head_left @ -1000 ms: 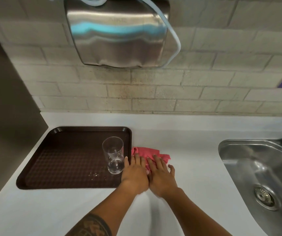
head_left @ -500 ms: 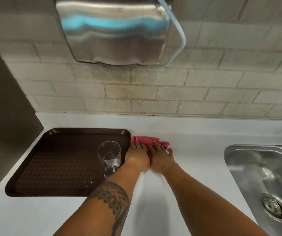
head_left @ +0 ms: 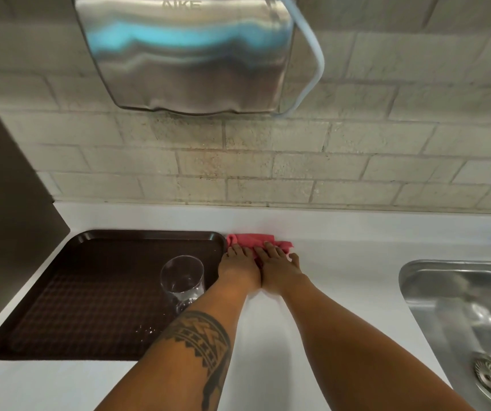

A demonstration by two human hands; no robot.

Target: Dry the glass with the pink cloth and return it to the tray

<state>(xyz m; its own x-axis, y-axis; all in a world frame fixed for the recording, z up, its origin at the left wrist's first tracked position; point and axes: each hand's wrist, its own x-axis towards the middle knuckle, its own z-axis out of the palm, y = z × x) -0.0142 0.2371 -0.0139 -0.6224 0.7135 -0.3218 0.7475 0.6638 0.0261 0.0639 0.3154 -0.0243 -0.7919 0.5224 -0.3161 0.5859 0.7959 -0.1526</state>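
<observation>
A clear empty glass [head_left: 182, 278] stands upright on the dark brown tray [head_left: 90, 292], near the tray's right side, with water drops on the tray in front of it. The pink cloth [head_left: 251, 241] lies crumpled on the white counter just right of the tray's far corner. My left hand [head_left: 238, 266] and my right hand [head_left: 279, 269] lie side by side, palms down, flat on the cloth's near part. Fingers are stretched out, not curled around the cloth. My left forearm passes just right of the glass and hides part of its base.
A steel sink [head_left: 469, 327] with a drain sits at the right. A steel wall-mounted dryer [head_left: 184, 54] with a pale hose hangs on the brick wall above. A dark panel [head_left: 6, 188] bounds the counter on the left.
Both hands have slid away from me along the counter, pushing the pink cloth toward the wall. The glass has stayed on the tray. The view has tilted upward.
</observation>
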